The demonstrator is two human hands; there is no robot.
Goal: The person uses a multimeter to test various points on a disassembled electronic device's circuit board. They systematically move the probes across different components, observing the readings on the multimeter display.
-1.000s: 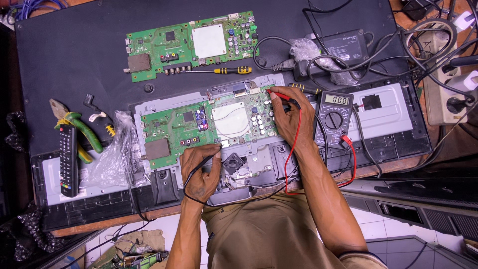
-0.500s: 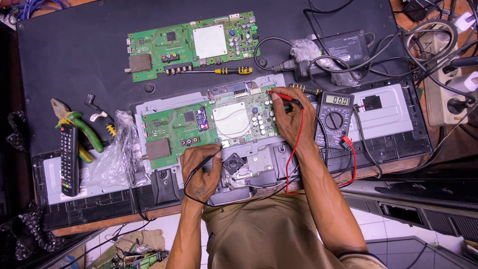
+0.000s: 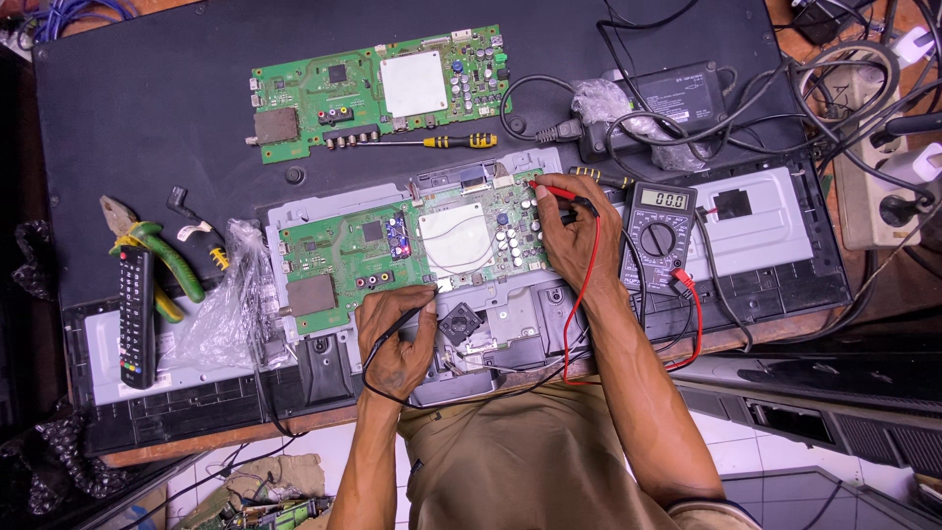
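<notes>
**Two probes on a green board, meter at right**

While both hands work mid-frame, the far left holds a black remote (image 3: pixel 135 316) lying upright beside green-handled pliers (image 3: pixel 157 257), with a crumpled clear bag (image 3: pixel 224 312) just right of them. Upper left-centre: a spare board (image 3: pixel 378 90) on the dark panel (image 3: pixel 147 118), a yellow-black screwdriver (image 3: pixel 442 141) just below its lower edge.

Centre: the mounted board (image 3: pixel 392 250) sits in a grey metal frame (image 3: pixel 775 221). Left hand (image 3: pixel 397 339) is at the lower centre, fingers pinched together on a black probe (image 3: pixel 424 306), tip at the board's lower edge. Black lead loops down past the wrist.

Right of centre: right hand (image 3: pixel 579 240) rests on the board's right edge, fingers clamped on a red probe (image 3: pixel 557 190), which points left, tip on the board's upper right corner. Red lead (image 3: pixel 585 294) runs down along the forearm.

Just right of that hand: a multimeter (image 3: pixel 659 228) lying flat, display lit, dial below it, leads plugged at its lower right. Upper right: a black adapter (image 3: pixel 677 98) among tangled cables, and a power strip (image 3: pixel 888 196) at the right edge.
</notes>
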